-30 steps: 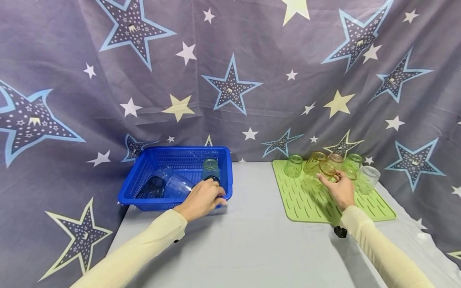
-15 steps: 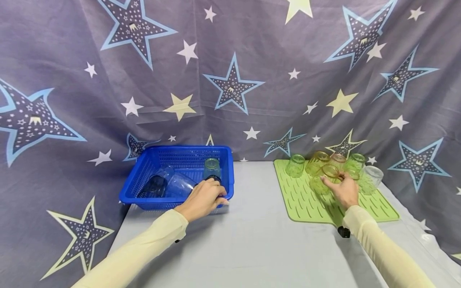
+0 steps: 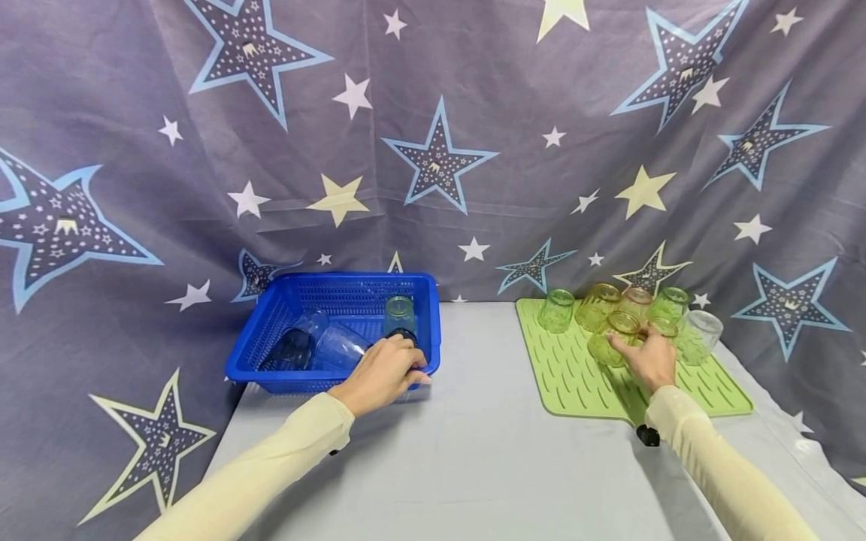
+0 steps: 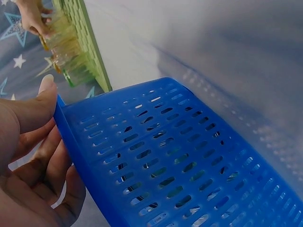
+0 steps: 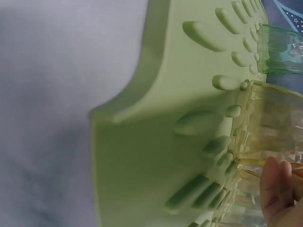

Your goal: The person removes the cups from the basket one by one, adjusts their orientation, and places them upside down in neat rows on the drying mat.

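My right hand [image 3: 651,362] grips a yellow glass [image 3: 612,347], which stands narrower end up on the green drying mat [image 3: 568,391]. In the right wrist view the fingertips [image 5: 277,187] are at the glass's side, and its wide rim meets the ridged mat. My left hand [image 3: 382,374] holds the near right corner of the blue plastic basket [image 3: 331,279]. Seen from the left wrist, the thumb [image 4: 40,106] lies at the rim with the other fingers curled beside it. Inside the basket, a clear glass [image 3: 340,346] and a dark glass [image 3: 289,349] lie tipped over; a greenish glass [image 3: 399,314] stands at right.
Around the held glass stand a green glass [image 3: 557,312], an amber glass [image 3: 598,306], a pink glass [image 3: 636,302], another green glass [image 3: 670,304] and a clear glass [image 3: 700,336]. A star-patterned curtain [image 3: 433,240] hangs behind the pale table [image 3: 473,451].
My right hand has lowered the yellow glass slightly and moved it a little toward the front of the mat. The left hand stays at the basket corner.
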{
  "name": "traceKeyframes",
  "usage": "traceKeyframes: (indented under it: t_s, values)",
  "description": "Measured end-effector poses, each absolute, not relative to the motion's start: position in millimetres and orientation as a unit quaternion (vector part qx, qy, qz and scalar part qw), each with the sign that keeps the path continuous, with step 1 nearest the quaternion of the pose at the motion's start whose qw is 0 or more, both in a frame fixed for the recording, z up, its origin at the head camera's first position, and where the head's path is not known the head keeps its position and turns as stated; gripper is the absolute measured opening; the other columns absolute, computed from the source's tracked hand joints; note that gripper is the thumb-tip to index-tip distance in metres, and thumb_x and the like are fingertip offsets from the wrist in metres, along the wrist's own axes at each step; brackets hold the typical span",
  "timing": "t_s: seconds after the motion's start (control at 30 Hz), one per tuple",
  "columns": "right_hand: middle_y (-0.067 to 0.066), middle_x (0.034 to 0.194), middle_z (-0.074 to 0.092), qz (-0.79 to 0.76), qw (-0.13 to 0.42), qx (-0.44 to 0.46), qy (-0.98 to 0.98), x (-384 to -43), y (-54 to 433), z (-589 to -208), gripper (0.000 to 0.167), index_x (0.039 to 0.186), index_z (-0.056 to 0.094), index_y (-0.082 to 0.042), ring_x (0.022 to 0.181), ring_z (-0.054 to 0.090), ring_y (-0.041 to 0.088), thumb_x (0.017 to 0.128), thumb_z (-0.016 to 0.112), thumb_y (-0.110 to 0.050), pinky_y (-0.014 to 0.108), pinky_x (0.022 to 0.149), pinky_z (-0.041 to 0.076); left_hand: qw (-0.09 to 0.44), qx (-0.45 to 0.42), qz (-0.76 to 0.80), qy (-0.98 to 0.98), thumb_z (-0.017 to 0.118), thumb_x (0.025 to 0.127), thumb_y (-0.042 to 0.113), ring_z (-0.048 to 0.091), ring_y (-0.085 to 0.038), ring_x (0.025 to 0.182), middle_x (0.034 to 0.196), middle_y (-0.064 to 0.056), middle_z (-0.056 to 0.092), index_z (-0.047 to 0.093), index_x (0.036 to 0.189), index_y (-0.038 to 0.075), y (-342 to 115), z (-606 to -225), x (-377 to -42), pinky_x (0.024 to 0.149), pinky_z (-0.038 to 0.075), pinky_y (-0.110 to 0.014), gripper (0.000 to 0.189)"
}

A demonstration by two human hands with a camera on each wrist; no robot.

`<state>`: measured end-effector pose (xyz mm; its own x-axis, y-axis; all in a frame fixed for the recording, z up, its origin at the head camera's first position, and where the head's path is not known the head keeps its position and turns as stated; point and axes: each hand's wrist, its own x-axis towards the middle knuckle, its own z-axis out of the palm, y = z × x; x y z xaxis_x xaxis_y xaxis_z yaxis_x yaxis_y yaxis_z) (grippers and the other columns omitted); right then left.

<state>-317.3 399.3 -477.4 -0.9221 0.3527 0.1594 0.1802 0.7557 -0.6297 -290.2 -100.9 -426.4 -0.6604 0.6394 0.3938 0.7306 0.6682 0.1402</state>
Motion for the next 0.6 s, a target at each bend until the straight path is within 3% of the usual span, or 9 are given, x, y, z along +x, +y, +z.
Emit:
traceKeyframes:
  t_s: [0.3, 0.6]
  values:
    - [0.039, 0.139, 0.05, 0.31, 0.129, -0.151, -0.93, -316.3, 399.3, -472.8, 0.093, 0.149, 0.04, 0.013, 0.126, 0.043, 0.061, 0.096, 0.062, -0.061, 0.067, 0.105, 0.038, 0.154, -0.374, -0.146, -0.903, 0.081, 0.09, 0.031, 0.059, -0.017, 0.082, 0.09, 0.002, 0.071, 0.081, 0.096, 0.012, -100.5, -425.2, -290.8, 0.075, 0.053, -0.034, 0.02]
    - [0.035, 0.146, 0.047, 0.327, 0.184, -0.148, -0.915, -315.4, 392.5, -476.6, 0.088, 0.155, 0.036, 0.007, 0.129, 0.042, 0.059, 0.095, 0.07, -0.049, 0.068, 0.107, 0.033, 0.147, -0.37, -0.151, -0.905, 0.08, 0.091, 0.031, 0.06, -0.017, 0.084, 0.091, 0.002, 0.071, 0.081, 0.098, 0.013, -101.2, -425.6, -289.3, 0.076, 0.053, -0.035, 0.019]
